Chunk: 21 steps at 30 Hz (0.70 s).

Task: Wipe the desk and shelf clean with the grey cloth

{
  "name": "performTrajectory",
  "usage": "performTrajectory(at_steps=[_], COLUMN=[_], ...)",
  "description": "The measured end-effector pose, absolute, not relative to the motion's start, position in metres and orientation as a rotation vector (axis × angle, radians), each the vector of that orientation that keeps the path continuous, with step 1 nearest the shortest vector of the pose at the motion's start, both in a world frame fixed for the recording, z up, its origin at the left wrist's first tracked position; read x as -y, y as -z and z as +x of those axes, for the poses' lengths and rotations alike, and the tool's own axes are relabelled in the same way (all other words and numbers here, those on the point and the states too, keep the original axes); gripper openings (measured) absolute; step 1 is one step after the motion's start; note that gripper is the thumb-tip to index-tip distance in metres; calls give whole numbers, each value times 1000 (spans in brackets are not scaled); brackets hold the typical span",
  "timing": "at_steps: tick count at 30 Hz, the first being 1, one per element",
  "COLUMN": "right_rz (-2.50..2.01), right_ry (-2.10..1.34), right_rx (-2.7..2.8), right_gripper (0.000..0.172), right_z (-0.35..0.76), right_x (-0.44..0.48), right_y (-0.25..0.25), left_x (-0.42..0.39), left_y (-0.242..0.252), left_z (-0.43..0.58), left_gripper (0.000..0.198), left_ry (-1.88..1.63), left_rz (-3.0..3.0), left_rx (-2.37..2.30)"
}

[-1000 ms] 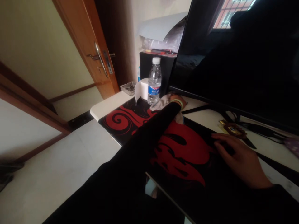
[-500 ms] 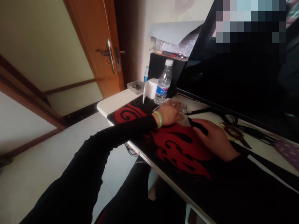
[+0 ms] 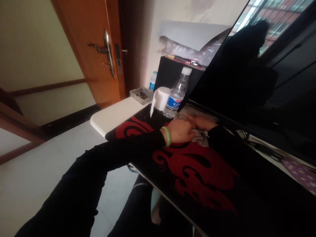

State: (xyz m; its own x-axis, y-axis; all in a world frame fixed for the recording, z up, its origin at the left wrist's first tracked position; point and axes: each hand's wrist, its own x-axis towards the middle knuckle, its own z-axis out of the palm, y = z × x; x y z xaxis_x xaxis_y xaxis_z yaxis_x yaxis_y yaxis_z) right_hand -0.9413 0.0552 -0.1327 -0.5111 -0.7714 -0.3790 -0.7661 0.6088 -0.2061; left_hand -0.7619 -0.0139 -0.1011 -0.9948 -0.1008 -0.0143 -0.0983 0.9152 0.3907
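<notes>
Far left stands a wooden door (image 3: pixel 84 56) with a metal lever handle (image 3: pixel 106 52). The white desk (image 3: pixel 108 118) starts just beyond it, carrying a small glass tray (image 3: pixel 141 94), then a white paper roll (image 3: pixel 160 98) touching a plastic water bottle (image 3: pixel 177 93). A black-and-red desk mat (image 3: pixel 197 168) covers the desk's front. On it, the left hand (image 3: pixel 179 130), a green bangle (image 3: pixel 167 136) at its wrist, lies curled over a crumpled grey cloth (image 3: pixel 198 140). The right hand (image 3: pixel 201 122) reaches in from the other side, its fingers meeting the left's on the same cloth. Both press on it, but I can't tell whether either is actually gripping it. Behind them looms a dark monitor (image 3: pixel 247 82), and at far right lies something purple and dotted (image 3: pixel 300 174).
</notes>
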Motion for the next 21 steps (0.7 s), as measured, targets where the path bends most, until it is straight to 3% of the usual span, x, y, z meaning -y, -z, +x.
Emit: performTrajectory(at_steps=[6, 14, 21], right_rz=[-973, -1229, -1327], right_ry=[47, 488, 337], right_rx=[-2547, -2393, -2525], right_gripper=[82, 61, 55], right_z=[-950, -990, -979], right_x=[-8, -6, -26], right_y=[159, 193, 189], left_x=[43, 45, 47], left_y=[94, 95, 113], left_z=[-754, -750, -756], left_gripper=[35, 36, 38], left_ry=[497, 533, 586], left_rz=[148, -9, 35], left_rx=[3184, 3186, 3275])
